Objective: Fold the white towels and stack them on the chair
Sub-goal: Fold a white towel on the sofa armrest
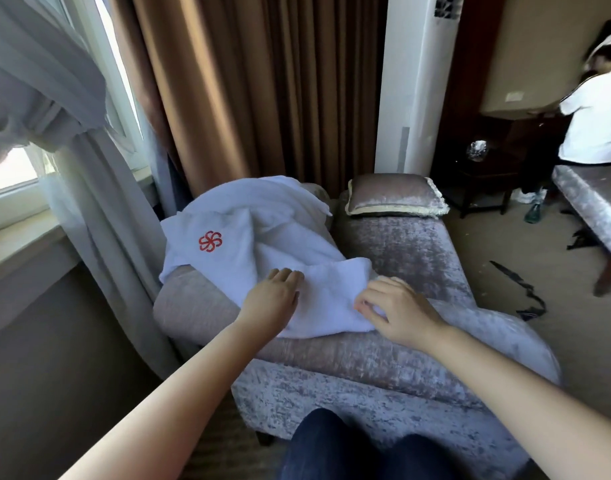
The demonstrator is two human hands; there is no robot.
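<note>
White towels (290, 251) lie on the grey velvet chair (418, 251): a small towel (328, 299) on the near part of the seat, overlapping a larger rumpled towel (241, 220) with a red emblem that drapes over the chair's left side. The left hand (273, 299) rests flat on the small towel, fingers straight, while the right hand (397, 310) pinches its right edge between curled fingers and thumb. A matching cushion (394, 195) sits at the chair's far end.
</note>
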